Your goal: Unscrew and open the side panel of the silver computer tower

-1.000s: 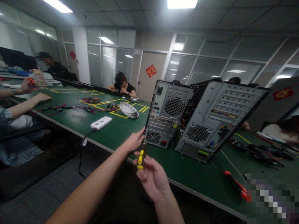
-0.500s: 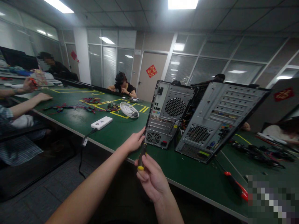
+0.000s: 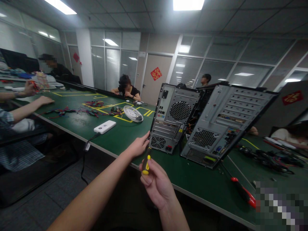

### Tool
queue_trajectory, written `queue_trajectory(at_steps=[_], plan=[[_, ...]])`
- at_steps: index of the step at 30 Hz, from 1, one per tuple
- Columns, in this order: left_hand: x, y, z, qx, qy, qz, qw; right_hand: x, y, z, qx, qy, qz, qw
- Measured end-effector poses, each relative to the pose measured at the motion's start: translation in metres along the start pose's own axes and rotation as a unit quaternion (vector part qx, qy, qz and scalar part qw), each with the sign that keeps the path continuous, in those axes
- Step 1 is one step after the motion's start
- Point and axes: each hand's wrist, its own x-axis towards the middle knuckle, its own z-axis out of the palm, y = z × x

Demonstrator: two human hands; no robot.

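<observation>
A screwdriver (image 3: 146,165) with a black-and-yellow handle is pinched in the fingers of my right hand (image 3: 156,183). It points away from me, toward the lower left edge of a grey computer case (image 3: 166,117) standing on the green table. Its tip is hidden. My left hand (image 3: 138,146) touches that same edge just above the screwdriver, its visible fingers stretched out; the far fingertips cannot be seen clearly. To the right stands a second computer case (image 3: 208,125), its back panel toward me and tilted in view.
A white power bank (image 3: 105,127) with a cable lies left on the table (image 3: 125,134), with a white oval tray (image 3: 133,114) beyond. At right lie a red-handled screwdriver (image 3: 243,192) and tangled black cables (image 3: 267,157). Other people sit around the table.
The screwdriver handle has turned in my right fingers, its yellow stripes shifting. My left hand stays in place. A person's head has moved left into fuller view behind the cases.
</observation>
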Motion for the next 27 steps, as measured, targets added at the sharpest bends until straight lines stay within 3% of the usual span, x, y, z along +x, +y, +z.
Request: queue_trajectory(at_steps=[14,27], plan=[[0.0017,-0.0053,0.0032,0.005,0.003,0.000,1.000,0.0047,-0.0021,-0.0049,0.015,-0.024,0.029,0.999],[0.0012,-0.0049,0.0027,-0.010,0.007,-0.001,1.000,0.0012,-0.0008,-0.0005,-0.006,-0.004,0.017,1.000]])
